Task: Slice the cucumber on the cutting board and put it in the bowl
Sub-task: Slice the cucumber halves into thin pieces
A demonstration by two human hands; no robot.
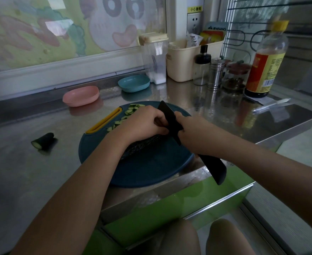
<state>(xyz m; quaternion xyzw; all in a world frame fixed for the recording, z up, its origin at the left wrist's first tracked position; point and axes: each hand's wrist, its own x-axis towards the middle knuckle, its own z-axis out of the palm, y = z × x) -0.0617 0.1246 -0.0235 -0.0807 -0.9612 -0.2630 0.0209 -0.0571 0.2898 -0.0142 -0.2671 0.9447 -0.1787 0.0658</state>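
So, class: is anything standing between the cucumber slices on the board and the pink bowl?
Nothing visible. Between the slices and the pink bowl lie only the board's yellow edge and bare counter.

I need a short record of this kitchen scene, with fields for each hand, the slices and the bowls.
Left hand: holds the dark green cucumber on the round blue cutting board
Right hand: grips the black knife
Cucumber slices: on the board's far left
Bowls: pink oval bowl and blue oval bowl, behind the board
Cucumber end piece: on the steel counter, left of the board
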